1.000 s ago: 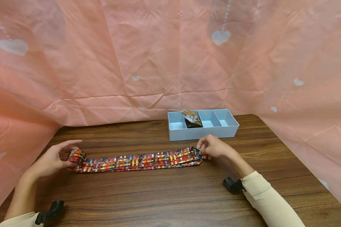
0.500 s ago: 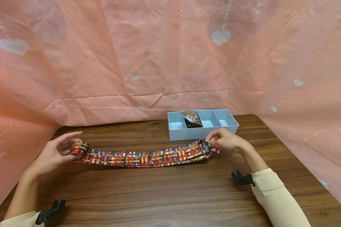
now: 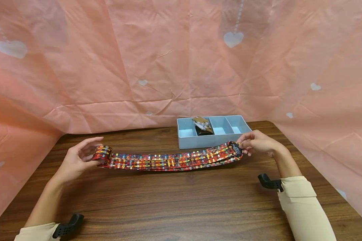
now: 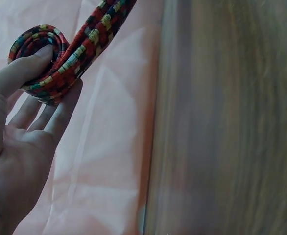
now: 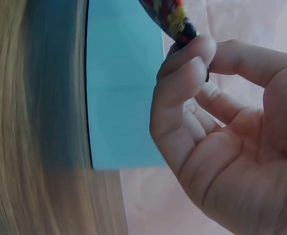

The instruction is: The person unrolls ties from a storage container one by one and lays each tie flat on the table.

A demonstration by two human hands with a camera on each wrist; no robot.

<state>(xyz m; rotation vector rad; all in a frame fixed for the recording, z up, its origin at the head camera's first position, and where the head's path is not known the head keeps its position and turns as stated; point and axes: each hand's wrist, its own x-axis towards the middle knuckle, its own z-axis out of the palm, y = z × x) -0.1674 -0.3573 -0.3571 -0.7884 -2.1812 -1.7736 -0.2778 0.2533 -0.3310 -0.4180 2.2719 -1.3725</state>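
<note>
A long folded strip of cloth [image 3: 169, 161] with a red, yellow and blue checked pattern sags slightly between my two hands, above the table. Its left end is wound into a small roll. My left hand [image 3: 78, 159] grips that roll, with the thumb [image 4: 38, 58] in the coil and the fingers underneath in the left wrist view. At the other end, where a dark underside shows, my right hand [image 3: 257, 144] pinches the corner between thumb and fingertips. Only a bit of the cloth [image 5: 175, 19] appears in the right wrist view.
A light blue box [image 3: 209, 142] with several compartments stands at the back, just behind the strip's right part. One compartment holds a brown and white patterned cloth bundle [image 3: 202, 124]. Pink curtains [image 3: 132, 73] enclose the wooden table [image 3: 169, 207].
Both hands have moved right and away from me, carrying the cloth strip. It has lifted from the table and now hangs in a shallow curve. Its left end stays rolled.
</note>
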